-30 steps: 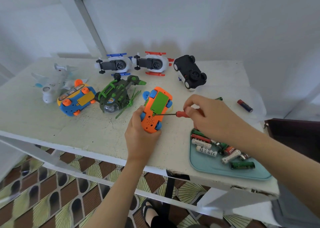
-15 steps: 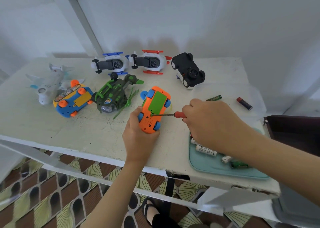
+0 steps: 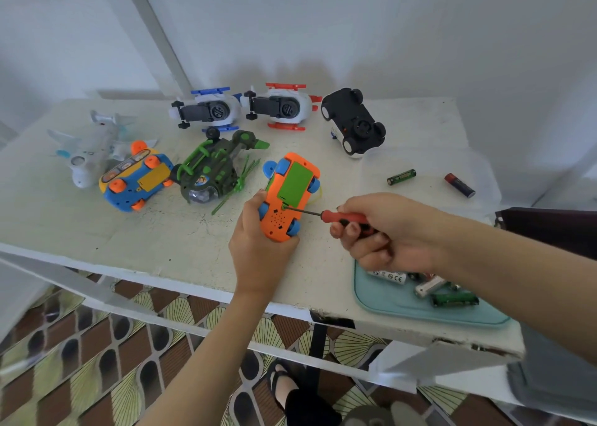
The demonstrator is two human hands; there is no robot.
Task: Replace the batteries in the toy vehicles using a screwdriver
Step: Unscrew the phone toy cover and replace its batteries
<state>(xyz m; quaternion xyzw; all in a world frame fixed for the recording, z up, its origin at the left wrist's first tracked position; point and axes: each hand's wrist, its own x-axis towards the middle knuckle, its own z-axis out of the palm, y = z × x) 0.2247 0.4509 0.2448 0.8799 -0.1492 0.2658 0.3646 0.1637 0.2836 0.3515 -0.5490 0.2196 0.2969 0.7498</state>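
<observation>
I see the left hand reaching up from below, fingers wrapped round the near end of the orange toy car, which lies belly-up on the white table. The right hand, out to the right, is curled round the red screwdriver, whose tip is at the screw by the green battery cover. Other upturned toys sit behind, a teal tray of batteries lies at the near right edge, with a white wall beyond and patterned floor tiles below.
</observation>
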